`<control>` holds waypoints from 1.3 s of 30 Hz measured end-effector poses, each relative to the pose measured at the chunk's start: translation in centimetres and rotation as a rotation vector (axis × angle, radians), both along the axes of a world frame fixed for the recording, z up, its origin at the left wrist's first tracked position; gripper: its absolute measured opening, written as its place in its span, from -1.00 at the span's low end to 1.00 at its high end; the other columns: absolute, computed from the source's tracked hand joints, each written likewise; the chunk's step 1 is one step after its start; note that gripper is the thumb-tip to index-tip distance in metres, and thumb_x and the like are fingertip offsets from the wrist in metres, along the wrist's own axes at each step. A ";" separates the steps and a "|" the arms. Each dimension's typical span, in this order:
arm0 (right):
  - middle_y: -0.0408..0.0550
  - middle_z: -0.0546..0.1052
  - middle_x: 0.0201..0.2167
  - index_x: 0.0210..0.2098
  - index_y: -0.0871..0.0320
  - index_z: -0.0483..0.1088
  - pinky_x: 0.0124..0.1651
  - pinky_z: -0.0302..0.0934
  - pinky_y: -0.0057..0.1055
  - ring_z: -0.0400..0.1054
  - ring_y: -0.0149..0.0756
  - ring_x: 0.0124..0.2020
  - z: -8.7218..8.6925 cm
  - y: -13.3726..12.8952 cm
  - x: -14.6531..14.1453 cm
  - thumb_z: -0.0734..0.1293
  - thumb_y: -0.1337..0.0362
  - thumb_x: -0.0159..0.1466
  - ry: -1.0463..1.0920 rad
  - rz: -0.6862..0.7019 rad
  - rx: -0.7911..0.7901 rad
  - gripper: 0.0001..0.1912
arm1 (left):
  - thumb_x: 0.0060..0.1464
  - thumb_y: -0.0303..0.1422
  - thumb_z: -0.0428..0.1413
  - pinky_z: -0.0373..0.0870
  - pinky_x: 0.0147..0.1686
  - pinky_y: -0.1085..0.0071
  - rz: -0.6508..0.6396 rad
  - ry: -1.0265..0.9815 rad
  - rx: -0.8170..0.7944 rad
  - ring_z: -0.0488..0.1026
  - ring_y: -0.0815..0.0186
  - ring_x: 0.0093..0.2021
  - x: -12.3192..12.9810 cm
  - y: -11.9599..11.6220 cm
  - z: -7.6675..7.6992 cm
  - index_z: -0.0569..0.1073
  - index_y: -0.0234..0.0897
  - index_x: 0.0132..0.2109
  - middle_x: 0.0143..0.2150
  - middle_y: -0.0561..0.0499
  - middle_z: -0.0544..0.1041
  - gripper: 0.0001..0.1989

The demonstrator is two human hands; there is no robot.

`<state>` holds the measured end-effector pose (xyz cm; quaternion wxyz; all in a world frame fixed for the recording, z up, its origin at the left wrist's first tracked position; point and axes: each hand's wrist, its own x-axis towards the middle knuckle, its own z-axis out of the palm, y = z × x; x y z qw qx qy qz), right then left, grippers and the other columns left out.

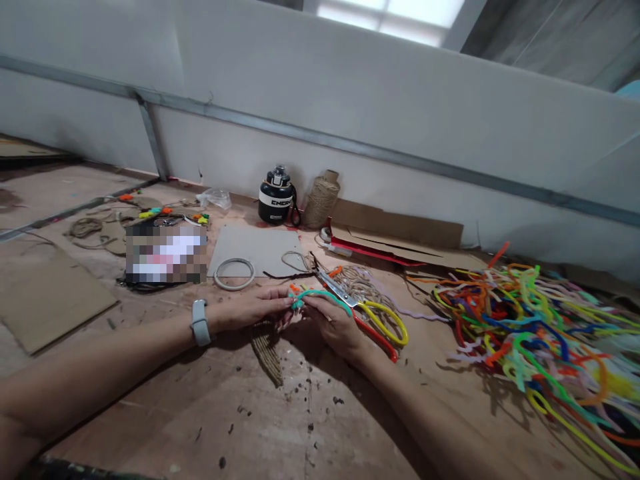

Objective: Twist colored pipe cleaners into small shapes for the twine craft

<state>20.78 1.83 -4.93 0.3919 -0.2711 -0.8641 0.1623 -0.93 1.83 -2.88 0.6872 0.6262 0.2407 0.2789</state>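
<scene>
Green fuzzy stem part-shaped, a long end loose!
Here at the fingertips, just above the counter [190, 400], the green fuzzy stem [319, 293] is bunched into a small knot, beside a touch of orange; that much looks done, while its free length arches over the right hand, not yet worked in. Left hand [267, 305] and right hand [334, 325] both pinch nearly closed on the bunched part. Below the left, a braided cord strip [267, 351] hangs; whether it's joined, can't tell. Scissors [344, 291] lie open beside the right hand.
</scene>
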 end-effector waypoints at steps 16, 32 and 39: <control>-0.01 0.62 -0.16 -0.04 0.10 0.49 -0.05 0.43 -0.31 0.52 -0.25 -0.13 -0.2 -0.5 -0.4 0.20 0.37 0.37 -0.028 -0.105 0.248 -0.73 | 0.23 -0.03 0.00 0.22 -0.51 0.51 0.031 0.106 0.095 0.28 0.47 -0.52 0.4 -0.4 -0.2 0.32 -0.29 -0.25 -0.43 0.10 0.39 -0.63; 0.12 0.53 -0.05 0.04 0.20 0.35 0.12 0.21 -0.14 0.37 -0.12 0.05 2.9 -1.7 -0.8 0.30 0.29 0.25 -0.216 -0.245 0.729 -0.64 | 0.30 -0.25 -0.14 0.27 0.11 0.26 0.267 0.330 0.671 0.38 0.21 0.00 0.4 -0.6 0.2 0.38 -0.23 -0.02 0.00 -0.10 0.47 -0.73; 0.01 0.58 -0.21 -0.04 0.18 0.40 0.10 0.15 -0.13 0.41 -0.23 -0.20 2.7 -1.1 -0.6 0.21 0.36 0.36 -0.379 -0.242 0.659 -0.78 | 0.30 -0.25 -0.14 0.34 -0.03 0.30 0.281 0.357 0.623 0.38 0.24 -0.16 0.5 -0.8 0.5 0.37 -0.25 -0.14 -0.17 -0.07 0.47 -0.75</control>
